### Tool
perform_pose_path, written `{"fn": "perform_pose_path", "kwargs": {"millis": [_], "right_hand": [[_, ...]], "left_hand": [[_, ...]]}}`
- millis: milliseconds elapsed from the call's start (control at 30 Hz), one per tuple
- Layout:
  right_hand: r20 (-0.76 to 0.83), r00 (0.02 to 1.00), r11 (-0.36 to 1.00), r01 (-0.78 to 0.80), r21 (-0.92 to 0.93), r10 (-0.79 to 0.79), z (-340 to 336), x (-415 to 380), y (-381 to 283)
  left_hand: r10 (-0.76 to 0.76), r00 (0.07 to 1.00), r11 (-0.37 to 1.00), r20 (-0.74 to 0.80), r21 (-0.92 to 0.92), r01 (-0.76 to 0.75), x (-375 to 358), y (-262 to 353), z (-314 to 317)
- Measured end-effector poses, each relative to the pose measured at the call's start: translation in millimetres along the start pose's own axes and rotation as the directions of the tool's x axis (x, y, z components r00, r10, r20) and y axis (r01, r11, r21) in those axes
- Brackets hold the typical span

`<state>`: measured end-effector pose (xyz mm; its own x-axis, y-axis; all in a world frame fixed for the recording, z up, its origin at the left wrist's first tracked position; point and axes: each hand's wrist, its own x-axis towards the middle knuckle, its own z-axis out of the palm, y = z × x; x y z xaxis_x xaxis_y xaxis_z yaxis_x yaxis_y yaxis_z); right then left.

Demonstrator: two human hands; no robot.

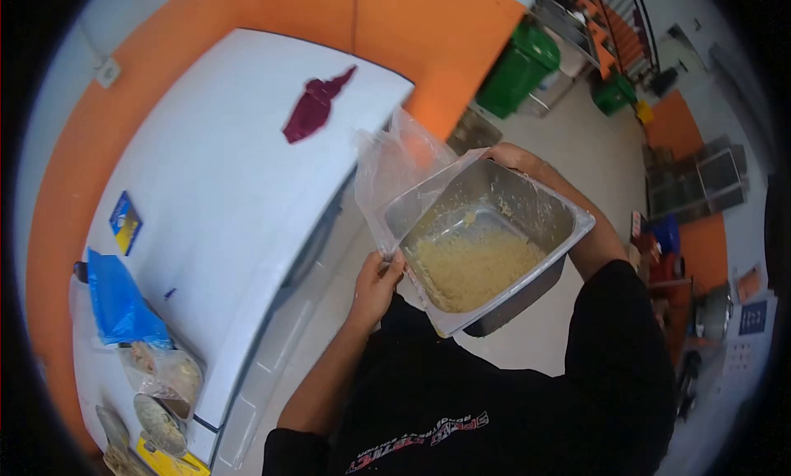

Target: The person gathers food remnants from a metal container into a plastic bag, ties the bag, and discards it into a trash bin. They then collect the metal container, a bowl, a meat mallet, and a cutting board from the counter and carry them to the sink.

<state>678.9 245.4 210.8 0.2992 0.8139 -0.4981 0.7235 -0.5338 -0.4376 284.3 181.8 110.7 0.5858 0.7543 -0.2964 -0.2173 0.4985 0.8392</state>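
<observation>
A deep steel food pan (527, 197), tilted, is held up in front of my body. Pale yellowish shredded or mashed food (478, 266) lies in its lower part, with bits stuck to the walls. A clear plastic bag (387, 167) is drawn over the pan's left edge and hangs off toward the freezer side. My left hand (379, 288) is closed, pinching the bag at the pan's near left corner. At the far corner my right hand (512, 157) grips the pan's rim, with the bag's edge beside it; some of its fingers are hidden.
To the left stands a white chest freezer or table (222, 179) bearing a dark red cloth-like piece (311, 113) and a blue-yellow box (125, 223). A blue bag (124, 299) and a bagged food tray (165, 373) lie nearer. Green bins (519, 68) stand beyond.
</observation>
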Motion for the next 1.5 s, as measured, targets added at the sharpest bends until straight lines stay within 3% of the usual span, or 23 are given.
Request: {"fn": "perform_pose_path", "kwargs": {"millis": [67, 133, 167, 200, 333, 400, 433, 467, 533, 633, 667, 733, 833, 867, 900, 967, 1033, 1067, 1200, 1300, 1433, 1467, 1500], "right_hand": [[0.126, 0.963, 0.970, -0.242, 0.033, 0.236, 6.0, -4.9, -15.8], [0.189, 0.921, 0.940, -0.334, -0.065, 0.340, 11.0, -6.8, -14.6], [0.206, 0.905, 0.928, -0.360, -0.099, 0.373, 15.0, -8.1, -9.7], [0.229, 0.892, 0.921, -0.367, -0.132, 0.389, 15.7, -8.0, 44.8], [0.255, 0.842, 0.877, -0.428, -0.220, 0.475, 22.7, -11.3, 99.1], [0.239, 0.826, 0.852, -0.448, -0.271, 0.510, 26.2, -15.8, 117.0], [0.209, 0.831, 0.843, -0.446, -0.301, 0.515, 29.4, -19.7, 149.8], [0.215, 0.820, 0.837, -0.465, -0.289, 0.530, 31.2, -20.9, 155.8], [0.271, 0.692, 0.676, -0.718, 0.165, 0.669, 26.5, -32.3, 153.7], [0.293, 0.722, 0.744, -0.666, 0.049, 0.627, 24.4, -49.9, 190.8], [0.285, 0.750, 0.786, -0.618, -0.018, 0.597, 16.3, -57.3, 217.9], [0.304, 0.752, 0.803, -0.590, -0.086, 0.585, 17.3, -59.5, 233.9], [0.332, 0.731, 0.795, -0.593, -0.123, 0.597, 13.8, -79.0, 264.9], [0.341, 0.726, 0.794, -0.595, -0.126, 0.598, 11.3, -85.1, 271.3], [0.342, 0.725, 0.795, -0.591, -0.135, 0.597, 9.1, -90.9, 275.5], [0.357, 0.716, 0.792, -0.594, -0.139, 0.600, 7.4, -94.9, 285.2], [0.383, 0.690, 0.777, -0.614, -0.141, 0.615, 6.7, -99.9, 297.6], [0.387, 0.685, 0.774, -0.616, -0.144, 0.617, 6.8, -104.9, 300.6], [0.408, 0.686, 0.788, -0.593, -0.165, 0.602, 11.4, -111.3, 323.5], [0.426, 0.670, 0.784, -0.589, -0.194, 0.609, 9.3, -115.7, 331.8], [0.443, 0.667, 0.793, -0.571, -0.212, 0.599, 16.0, -122.2, 347.8], [0.461, 0.655, 0.793, -0.564, -0.229, 0.599, 18.3, -123.6, 354.6], [0.477, 0.645, 0.795, -0.555, -0.243, 0.596, 21.9, -126.1, 359.5]], "left_hand": [[-0.077, 0.990, 0.995, 0.120, -0.048, 0.083, 5.4, -7.1, -17.0], [-0.131, 0.960, 0.985, 0.246, -0.074, 0.154, 5.9, 0.8, -33.4], [-0.141, 0.947, 0.982, 0.289, -0.078, 0.170, 8.3, 7.7, -40.7], [-0.148, 0.936, 0.982, 0.318, -0.067, 0.178, 19.9, -38.2, -6.8], [-0.243, 0.893, 0.960, 0.378, -0.040, 0.278, 40.9, -58.0, 8.5], [-0.412, 0.777, 0.886, 0.476, 0.010, 0.464, 49.5, -64.7, 5.9], [-0.392, 0.783, 0.895, 0.483, 0.002, 0.446, 52.9, -103.6, 23.1], [-0.360, 0.783, 0.925, 0.507, 0.083, 0.372, 58.1, -107.5, 22.3], [-0.371, 0.767, 0.929, 0.524, 0.216, 0.302, 67.6, -118.0, 30.8], [-0.458, 0.751, 0.889, 0.476, 0.259, 0.378, 80.5, -160.2, 63.1], [-0.413, 0.781, 0.910, 0.470, 0.241, 0.336, 80.0, -184.6, 89.8], [-0.435, 0.736, 0.893, 0.518, 0.349, 0.282, 76.3, -187.0, 94.9], [-0.515, 0.731, 0.857, 0.448, 0.296, 0.422, 70.0, -190.9, 118.0], [-0.592, 0.651, 0.805, 0.474, 0.382, 0.454, 76.4, -198.9, 120.0], [-0.577, 0.658, 0.816, 0.484, 0.373, 0.442, 81.8, -197.8, 126.1], [-0.466, 0.719, 0.868, 0.516, 0.423, 0.260, 81.1, -194.4, 125.6], [-0.496, 0.710, 0.864, 0.501, 0.363, 0.348, 78.8, -192.1, 135.4], [-0.420, 0.744, 0.897, 0.521, 0.364, 0.251, 78.1, -215.5, 136.9], [-0.445, 0.741, 0.884, 0.503, 0.380, 0.273, 75.6, -251.1, 141.2], [-0.571, 0.687, 0.818, 0.449, 0.378, 0.433, 81.3, -222.4, 151.6], [-0.468, 0.724, 0.879, 0.506, 0.351, 0.323, 82.7, -228.1, 153.7], [-0.605, 0.652, 0.796, 0.457, 0.382, 0.470, 80.9, -215.0, 157.6], [-0.594, 0.664, 0.802, 0.454, 0.399, 0.445, 85.0, -220.5, 157.0]]}}
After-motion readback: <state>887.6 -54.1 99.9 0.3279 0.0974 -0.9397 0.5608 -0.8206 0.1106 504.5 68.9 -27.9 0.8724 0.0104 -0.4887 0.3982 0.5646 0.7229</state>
